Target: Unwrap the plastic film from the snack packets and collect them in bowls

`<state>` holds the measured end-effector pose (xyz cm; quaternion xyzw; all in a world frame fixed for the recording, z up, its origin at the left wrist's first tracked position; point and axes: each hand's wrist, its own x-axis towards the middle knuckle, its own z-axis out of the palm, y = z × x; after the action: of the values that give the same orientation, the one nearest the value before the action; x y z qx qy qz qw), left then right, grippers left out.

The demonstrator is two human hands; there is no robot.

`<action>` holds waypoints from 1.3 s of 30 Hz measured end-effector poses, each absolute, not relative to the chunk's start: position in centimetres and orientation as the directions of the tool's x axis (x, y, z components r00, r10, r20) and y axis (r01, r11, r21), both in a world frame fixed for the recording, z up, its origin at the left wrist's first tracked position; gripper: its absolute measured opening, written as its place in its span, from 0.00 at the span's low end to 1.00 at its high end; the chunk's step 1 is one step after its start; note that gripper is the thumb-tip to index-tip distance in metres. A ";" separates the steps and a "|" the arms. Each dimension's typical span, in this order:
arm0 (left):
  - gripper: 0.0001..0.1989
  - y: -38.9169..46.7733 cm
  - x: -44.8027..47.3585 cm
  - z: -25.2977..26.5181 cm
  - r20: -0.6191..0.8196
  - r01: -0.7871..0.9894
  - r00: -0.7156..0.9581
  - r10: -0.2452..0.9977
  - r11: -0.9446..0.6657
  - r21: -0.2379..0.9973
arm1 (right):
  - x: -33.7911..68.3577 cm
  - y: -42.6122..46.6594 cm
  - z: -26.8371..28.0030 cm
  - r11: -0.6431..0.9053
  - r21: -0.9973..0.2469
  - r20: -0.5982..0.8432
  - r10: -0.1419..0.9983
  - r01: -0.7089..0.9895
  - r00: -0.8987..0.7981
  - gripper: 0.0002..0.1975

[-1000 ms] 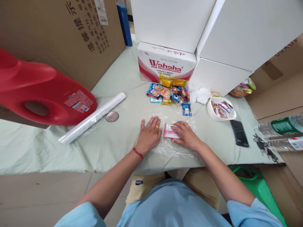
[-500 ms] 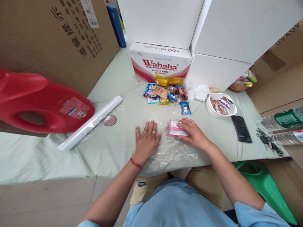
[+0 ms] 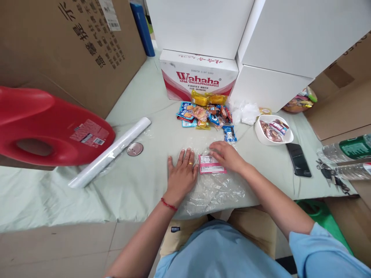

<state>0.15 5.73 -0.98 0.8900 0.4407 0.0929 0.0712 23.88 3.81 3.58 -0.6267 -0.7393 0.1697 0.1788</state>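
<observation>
My left hand [image 3: 182,170] lies flat with fingers spread, pressing the left part of a clear plastic film [image 3: 214,193] on the table. A pink and white printed packet [image 3: 212,166] rests on the film, just right of that hand. Over the packet's upper right corner is my right hand [image 3: 228,156], its fingers loosely stretched and apart. Whether its fingertips touch the packet is hard to tell. Behind the hands sits a pile of wrapped snacks [image 3: 203,113], with one blue packet [image 3: 230,133] at its near right side.
A white film roll [image 3: 111,152] and round metal disc [image 3: 135,149] lie left, by a red jug [image 3: 58,129]. Right are a white bowl [image 3: 274,141] of packets, phone [image 3: 298,160], keys [image 3: 333,177] and bottles [image 3: 353,148]. A Wahaba-style carton reading Wahaha [image 3: 199,79] stands behind.
The pink packet has moved left and now lies flat on the film beside my left hand. My right hand has loosened from it and shifted toward its far edge. My left hand stays flat.
</observation>
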 end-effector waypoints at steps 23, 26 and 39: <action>0.29 5.7 -0.1 -1.2 0.130 0.749 0.583 0.802 -0.592 0.297 | 19.0 20.1 4.2 0.184 0.132 -0.095 0.980 0.974 -0.172 0.22; 0.29 5.7 -0.1 -1.2 0.127 0.751 0.584 0.802 -0.593 0.291 | 19.5 18.8 4.9 0.101 0.044 0.034 0.994 0.994 -0.103 0.21; 0.29 5.6 -0.1 -0.8 0.117 0.762 0.586 0.802 -0.595 0.257 | 26.9 3.5 5.0 -0.165 -0.665 0.001 0.975 0.728 0.222 0.14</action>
<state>-0.06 5.62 -0.82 0.8860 0.4411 0.1110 0.0898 26.87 3.48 4.99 -0.7305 -0.5830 0.2216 0.2782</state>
